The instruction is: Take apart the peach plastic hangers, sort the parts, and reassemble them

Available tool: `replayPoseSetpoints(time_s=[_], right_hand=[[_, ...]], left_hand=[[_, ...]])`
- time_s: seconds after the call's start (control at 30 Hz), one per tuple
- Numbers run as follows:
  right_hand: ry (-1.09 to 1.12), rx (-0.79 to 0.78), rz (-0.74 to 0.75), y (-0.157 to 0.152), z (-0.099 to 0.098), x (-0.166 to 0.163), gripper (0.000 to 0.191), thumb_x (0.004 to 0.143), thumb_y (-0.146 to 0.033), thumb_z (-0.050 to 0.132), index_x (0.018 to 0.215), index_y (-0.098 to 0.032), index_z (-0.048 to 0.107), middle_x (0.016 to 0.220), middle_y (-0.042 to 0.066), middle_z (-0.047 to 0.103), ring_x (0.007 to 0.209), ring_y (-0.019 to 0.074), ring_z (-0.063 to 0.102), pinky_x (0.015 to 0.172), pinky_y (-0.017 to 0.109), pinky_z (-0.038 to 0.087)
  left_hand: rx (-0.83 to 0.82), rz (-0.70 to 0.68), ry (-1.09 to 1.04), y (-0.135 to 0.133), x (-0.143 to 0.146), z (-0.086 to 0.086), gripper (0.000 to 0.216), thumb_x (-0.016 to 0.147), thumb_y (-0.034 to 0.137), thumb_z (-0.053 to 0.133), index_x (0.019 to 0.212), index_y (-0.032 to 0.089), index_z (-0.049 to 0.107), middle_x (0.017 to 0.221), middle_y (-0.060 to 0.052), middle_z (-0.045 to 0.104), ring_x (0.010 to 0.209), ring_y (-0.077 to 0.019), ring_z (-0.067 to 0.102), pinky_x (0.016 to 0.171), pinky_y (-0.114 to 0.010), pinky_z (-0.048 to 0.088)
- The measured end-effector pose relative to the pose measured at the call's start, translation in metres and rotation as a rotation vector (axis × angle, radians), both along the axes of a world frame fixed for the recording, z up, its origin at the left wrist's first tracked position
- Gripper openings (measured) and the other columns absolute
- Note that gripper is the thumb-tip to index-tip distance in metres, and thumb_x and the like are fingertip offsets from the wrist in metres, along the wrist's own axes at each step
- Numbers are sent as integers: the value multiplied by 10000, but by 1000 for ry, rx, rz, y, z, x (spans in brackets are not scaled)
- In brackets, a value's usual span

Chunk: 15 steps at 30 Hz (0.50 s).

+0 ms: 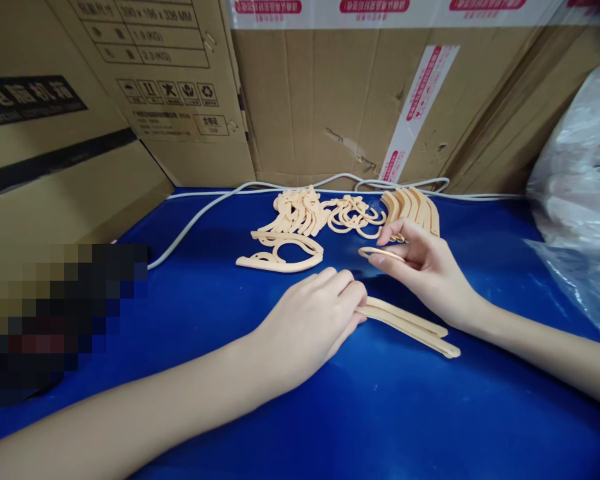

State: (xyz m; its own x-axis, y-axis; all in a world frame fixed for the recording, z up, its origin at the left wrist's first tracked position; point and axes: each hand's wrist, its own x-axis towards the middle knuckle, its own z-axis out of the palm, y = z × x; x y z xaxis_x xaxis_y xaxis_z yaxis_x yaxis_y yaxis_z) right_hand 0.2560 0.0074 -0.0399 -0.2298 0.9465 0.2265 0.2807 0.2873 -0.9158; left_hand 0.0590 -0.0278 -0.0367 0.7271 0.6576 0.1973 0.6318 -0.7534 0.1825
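My left hand (pixel 313 320) rests on the blue table (pixel 370 407), fingers closed on the end of a long beige plastic strip piece (pixel 410 327) that lies flat and points right. My right hand (pixel 420 267) hovers just above and behind it, pinching a small beige plastic ring (pixel 380 253) between thumb and fingers. Behind the hands lie piles of beige plastic parts: a large looped piece (pixel 280 257), a heap of curved pieces (pixel 297 210), a tangle of rings (pixel 355 215) and a fanned row of curved strips (pixel 415 207).
Cardboard boxes (pixel 330 100) wall the back and left. A white cable (pixel 205 210) runs along the table's back edge. A clear plastic bag (pixel 580 193) sits at the right. A blurred patch covers the left edge.
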Motion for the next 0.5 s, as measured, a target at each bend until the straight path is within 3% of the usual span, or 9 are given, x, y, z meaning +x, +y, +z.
replayPoseSetpoints(time_s=[0.13, 0.23, 0.4, 0.5], right_hand=[[41, -46, 30, 3, -3, -1, 264, 865, -460, 646, 838, -203, 591, 555, -68, 370, 474, 73, 281, 429, 235, 207], [79, -64, 74, 6, -5, 1, 334, 900, -487, 593, 732, -198, 600, 548, -56, 355, 489, 88, 323, 457, 247, 279], [-101, 103, 16, 7, -2, 3, 373, 929, -498, 553, 697, -228, 668, 745, 28, 623, 748, 173, 565, 722, 320, 457], [-134, 88, -18, 5, -1, 3, 411, 923, -553, 536, 725, -248, 727, 734, 27, 651, 708, 174, 563, 707, 328, 460]], left_hand=[[17, -7, -1, 1, 1, 1, 143, 988, 250, 492, 928, 153, 578, 964, -50, 629, 853, -193, 558, 767, -324, 470], [0, -16, 8, 0, 0, 2, 156, 985, 249, 494, 915, 145, 586, 967, -57, 629, 840, -188, 554, 757, -316, 468], [18, -54, -4, -2, -2, 3, 175, 974, 264, 490, 902, 140, 591, 957, -64, 628, 833, -191, 551, 737, -316, 464], [9, -68, -12, -3, -2, 2, 181, 966, 260, 480, 882, 144, 591, 966, -68, 630, 852, -196, 561, 730, -316, 470]])
